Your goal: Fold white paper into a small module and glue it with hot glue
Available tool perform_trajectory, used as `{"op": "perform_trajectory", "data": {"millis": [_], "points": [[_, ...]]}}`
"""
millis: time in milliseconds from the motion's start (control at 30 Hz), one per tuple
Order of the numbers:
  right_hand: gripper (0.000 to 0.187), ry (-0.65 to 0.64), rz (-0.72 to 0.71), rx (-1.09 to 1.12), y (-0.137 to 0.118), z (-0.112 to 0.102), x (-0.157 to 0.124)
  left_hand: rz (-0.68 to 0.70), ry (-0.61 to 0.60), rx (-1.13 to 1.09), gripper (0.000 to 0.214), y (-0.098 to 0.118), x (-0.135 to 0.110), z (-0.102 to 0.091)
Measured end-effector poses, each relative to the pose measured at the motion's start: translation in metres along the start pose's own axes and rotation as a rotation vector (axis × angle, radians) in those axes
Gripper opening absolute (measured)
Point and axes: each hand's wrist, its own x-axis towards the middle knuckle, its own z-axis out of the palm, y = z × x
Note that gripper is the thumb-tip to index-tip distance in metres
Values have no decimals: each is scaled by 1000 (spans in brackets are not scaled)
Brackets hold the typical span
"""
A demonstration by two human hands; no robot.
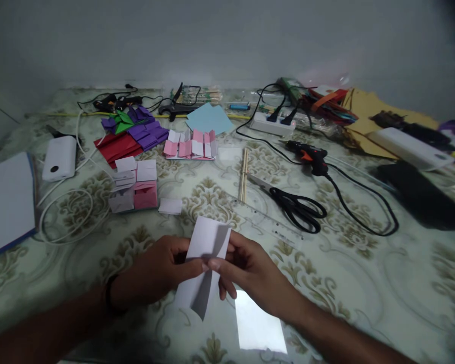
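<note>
A pale sheet of paper (206, 237), creased lengthwise with one flap partly raised, is held above the table between both hands. My left hand (163, 265) pinches its left edge, thumb on top and fingers behind. From the right, my right hand (250, 268) grips it the same way, and the two thumb tips meet near the crease. Under my right wrist lies a bright white paper rectangle (260, 323). Beyond the hands sit a small folded white paper (170, 206) and a block of pink and white folded papers (136, 187).
Black-handled scissors (298, 205), wooden sticks (244, 177) and a clear ruler (269, 218) lie ahead. A corded glue gun (307, 154) and power strip (273, 124) are farther right. Red folded paper (117, 146), a white power bank (59, 157) and looping white cable (41, 222) occupy the left.
</note>
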Motion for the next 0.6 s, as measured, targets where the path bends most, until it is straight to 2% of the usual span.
{"op": "perform_trajectory", "data": {"millis": [133, 333, 500, 600], "points": [[37, 3, 18, 22, -3, 1, 0, -20, 14, 53, 31, -1, 0, 1], [38, -99, -5, 135, -5, -2, 1, -70, 40, 54, 34, 0, -1, 0], [35, -87, 1, 93, -2, -4, 3, -60, 197, 41, 25, 0, 1, 1], [36, -74, 15, 52, -1, -4, 3, -51, 213, 20, 22, 0, 2, 2]]}}
